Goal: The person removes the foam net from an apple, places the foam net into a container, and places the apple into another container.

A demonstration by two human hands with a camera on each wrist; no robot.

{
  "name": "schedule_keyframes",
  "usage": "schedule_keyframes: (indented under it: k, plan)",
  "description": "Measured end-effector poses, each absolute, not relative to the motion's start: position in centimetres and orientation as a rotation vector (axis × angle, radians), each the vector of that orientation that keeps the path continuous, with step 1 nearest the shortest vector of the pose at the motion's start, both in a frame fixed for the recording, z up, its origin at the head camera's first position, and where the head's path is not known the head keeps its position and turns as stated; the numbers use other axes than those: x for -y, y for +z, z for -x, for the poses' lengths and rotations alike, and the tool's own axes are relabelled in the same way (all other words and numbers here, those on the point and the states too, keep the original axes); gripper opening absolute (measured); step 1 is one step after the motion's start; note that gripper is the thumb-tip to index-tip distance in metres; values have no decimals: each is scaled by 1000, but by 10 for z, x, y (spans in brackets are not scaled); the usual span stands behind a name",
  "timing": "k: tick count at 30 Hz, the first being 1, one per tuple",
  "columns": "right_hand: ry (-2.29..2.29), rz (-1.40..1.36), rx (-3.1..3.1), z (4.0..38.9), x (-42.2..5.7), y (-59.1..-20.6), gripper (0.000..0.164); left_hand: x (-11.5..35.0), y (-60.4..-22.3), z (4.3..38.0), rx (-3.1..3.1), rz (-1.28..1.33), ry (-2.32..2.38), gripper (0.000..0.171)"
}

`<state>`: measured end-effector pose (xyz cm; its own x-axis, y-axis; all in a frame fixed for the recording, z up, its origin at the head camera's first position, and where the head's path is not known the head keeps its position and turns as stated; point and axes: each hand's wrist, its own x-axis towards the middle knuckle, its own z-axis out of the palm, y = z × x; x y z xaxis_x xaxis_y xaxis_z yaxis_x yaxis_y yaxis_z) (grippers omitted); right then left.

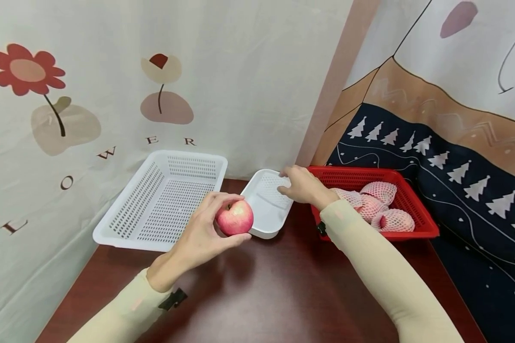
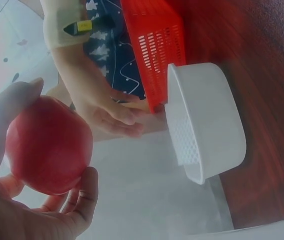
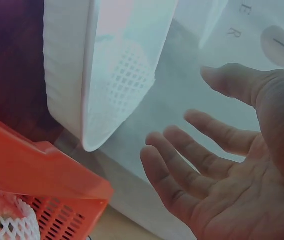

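Holding a red apple near the middle of the scene, a person's left hand curls its fingers and thumb around the fruit, above the table and just in front of a small white container. The right hand is spread, its fingers lightly bent and holding nothing, near the container's far right end; the right wrist view shows it apart from the rim. A white foam net lies inside the container. To the left sits a larger white basket with slotted sides. To the right, a red basket holds several apples in foam nets. Behind everything hangs a pale cloth printed with flowers and letters, beside a dark panel with white trees.
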<state>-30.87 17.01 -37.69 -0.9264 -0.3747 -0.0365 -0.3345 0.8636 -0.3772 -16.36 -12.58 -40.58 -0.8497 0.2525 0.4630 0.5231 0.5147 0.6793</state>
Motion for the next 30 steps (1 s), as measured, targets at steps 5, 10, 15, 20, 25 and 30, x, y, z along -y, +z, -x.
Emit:
schedule_keyframes:
  k: [5, 10, 15, 20, 25, 30]
  plan:
    - [-565, 638, -2957, 295, -172, -378, 52, 128, -405, 167, 2456, 637, -1234, 78]
    - [-578, 696, -2975, 280, -175, -379, 50, 130, -404, 171, 2451, 648, -1233, 77]
    - [-608, 761, -2990, 266, -177, -380, 46, 134, -402, 175, 2436, 644, -1230, 79]
    - [-606, 823, -3013, 254, -179, -384, 43, 137, -399, 180, 2435, 633, -1214, 81]
    - [-616, 853, -3027, 245, -179, -386, 43, 140, -396, 186, 2440, 605, -1198, 82]
    - [-633, 908, -3050, 236, -179, -389, 42, 146, -395, 194, 2439, 592, -1184, 81]
